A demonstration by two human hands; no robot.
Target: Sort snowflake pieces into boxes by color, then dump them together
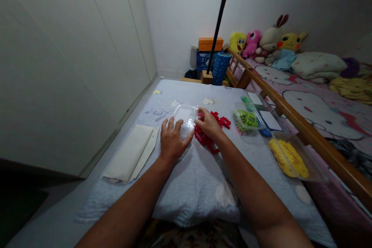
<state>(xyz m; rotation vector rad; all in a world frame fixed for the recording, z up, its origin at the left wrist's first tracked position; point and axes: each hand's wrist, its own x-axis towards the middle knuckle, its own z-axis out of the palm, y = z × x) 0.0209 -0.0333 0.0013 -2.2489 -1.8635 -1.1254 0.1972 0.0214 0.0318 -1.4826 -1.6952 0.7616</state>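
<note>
Nearest the camera, two bare forearms reach out over a pale blue pillow (197,190) that lies on a light blue quilt (162,97) spread across the floor. The left hand (172,142) lies flat and open, its fingers spread over the near edge of a clear plastic container (186,117) and its thumb along the container's side; it presses on the container rather than gripping it. The right hand (209,124) is just beside it, palm down and fingers curled onto a pile of red pieces (223,121) that touches the container's right side (whether the fingertips have pinched one of them cannot be told, as the hand hides them). Left of the left hand, a folded white cloth (130,157) lies on the quilt. To the right, near the wooden bed rail (305,130), sit a clear tub of yellow pieces (289,159), a few blue pieces (265,132) and a clear tub of green pieces (247,119). Beyond the quilt stand a stack of blue items (221,68), a black pole (219,19) and an orange box (210,43) against the wall. Plush toys (270,38) line the head of the bed at the far right, and white wardrobe doors (72,66) fill the left.
</note>
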